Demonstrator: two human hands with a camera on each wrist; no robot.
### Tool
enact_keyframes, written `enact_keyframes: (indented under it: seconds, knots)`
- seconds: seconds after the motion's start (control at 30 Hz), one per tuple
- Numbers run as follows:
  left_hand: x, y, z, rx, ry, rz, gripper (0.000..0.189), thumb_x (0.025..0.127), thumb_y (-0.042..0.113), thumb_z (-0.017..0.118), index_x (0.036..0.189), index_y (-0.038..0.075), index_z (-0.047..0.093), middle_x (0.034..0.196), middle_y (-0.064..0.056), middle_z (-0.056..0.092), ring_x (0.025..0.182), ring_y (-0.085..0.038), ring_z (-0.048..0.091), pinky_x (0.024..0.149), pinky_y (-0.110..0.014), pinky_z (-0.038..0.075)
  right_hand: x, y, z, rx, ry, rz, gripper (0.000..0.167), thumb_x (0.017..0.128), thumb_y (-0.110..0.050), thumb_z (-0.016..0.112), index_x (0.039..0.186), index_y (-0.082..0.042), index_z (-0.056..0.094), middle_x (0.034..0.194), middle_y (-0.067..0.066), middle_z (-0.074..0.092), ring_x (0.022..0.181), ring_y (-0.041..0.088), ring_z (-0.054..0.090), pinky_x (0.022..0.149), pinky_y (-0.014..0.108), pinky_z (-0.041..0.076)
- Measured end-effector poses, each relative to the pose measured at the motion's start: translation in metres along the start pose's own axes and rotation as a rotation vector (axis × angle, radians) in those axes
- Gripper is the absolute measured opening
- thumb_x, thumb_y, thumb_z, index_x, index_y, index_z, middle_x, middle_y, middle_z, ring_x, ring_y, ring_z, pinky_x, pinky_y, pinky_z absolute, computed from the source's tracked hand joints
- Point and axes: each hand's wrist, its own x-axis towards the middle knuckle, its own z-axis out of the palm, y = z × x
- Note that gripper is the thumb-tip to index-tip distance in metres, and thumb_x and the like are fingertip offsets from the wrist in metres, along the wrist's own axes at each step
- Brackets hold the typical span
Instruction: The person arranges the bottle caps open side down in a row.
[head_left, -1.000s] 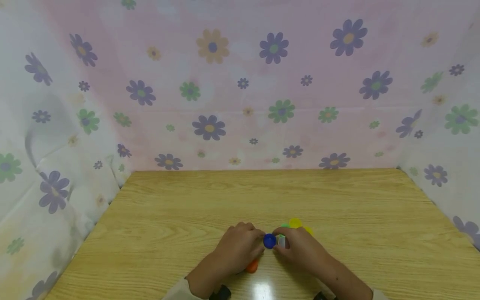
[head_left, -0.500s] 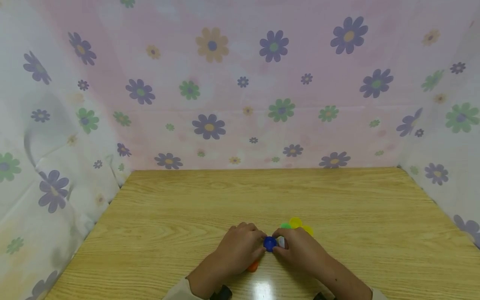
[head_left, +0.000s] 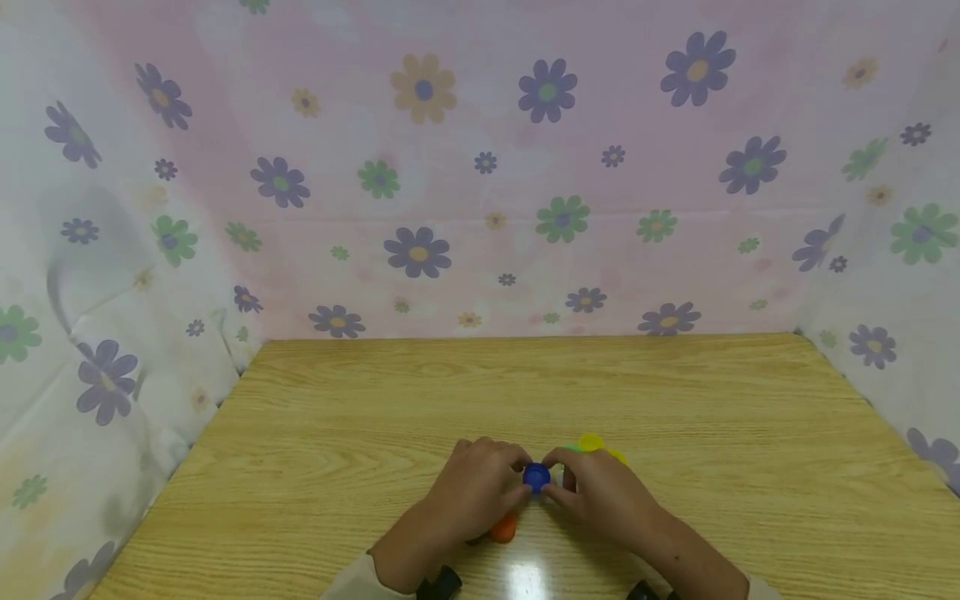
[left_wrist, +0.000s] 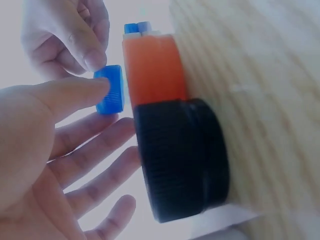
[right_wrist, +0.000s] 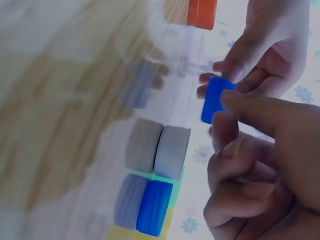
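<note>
Blue cap (head_left: 536, 478): light, stiff, we judge; best held by its ribbed side (left_wrist: 116, 94), which left hand (head_left: 480, 490) and right hand (head_left: 606, 493) pinch.

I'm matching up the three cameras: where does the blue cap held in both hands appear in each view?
Head: held blue cap, low, just right of centre, between left hand and right hand.
Left wrist: held blue cap, left of centre, upper half.
Right wrist: held blue cap, right of centre, upper half.
Shared landmark: orange cap, visible in all three.
</note>
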Motion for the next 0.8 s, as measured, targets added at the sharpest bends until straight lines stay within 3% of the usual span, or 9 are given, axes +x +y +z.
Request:
enact_keyframes:
  seconds: [0.17,0.47,0.8]
  knots:
    - [0.0016,-0.0010,-0.0039,-0.046,-0.004,0.000,0.023,0.092,0.032,0.073,0.111,0.020,0.074,0.094,0.013,0.075,0.081,0.000,0.062,0.080,-0.032,0.044,0.0006,0.0022,-0.0027,0.038,0.025,-0.031,0.024,0.089,-0.017,0.076,0.110,-0.007,0.070,0.068,-0.010,0.065,0.050,-0.004,0.049,0.047,0.018,0.043]
    - [0.0034,-0.0009,-0.0088,-0.149,-0.029,-0.044,0.025,0.096,0.032,0.068,0.116,0.018,0.071,0.095,0.011,0.076,0.086,-0.001,0.063,0.090,-0.040,0.050,0.0013,0.0017,-0.0079,0.066,0.059,-0.059,0.024,0.090,-0.017,0.075,0.111,-0.007,0.070,0.078,-0.005,0.072,0.058,-0.006,0.054,0.052,0.017,0.047]
    - [0.0033,0.0001,-0.0103,-0.166,0.000,-0.055,0.025,0.095,0.032,0.069,0.117,0.020,0.071,0.096,0.011,0.076,0.089,-0.006,0.065,0.098,-0.043,0.049,0.0023,0.0031,-0.0064,0.174,0.058,-0.026,0.025,0.091,-0.016,0.074,0.114,-0.007,0.069,0.087,0.002,0.076,0.050,-0.001,0.053,0.043,0.019,0.044]
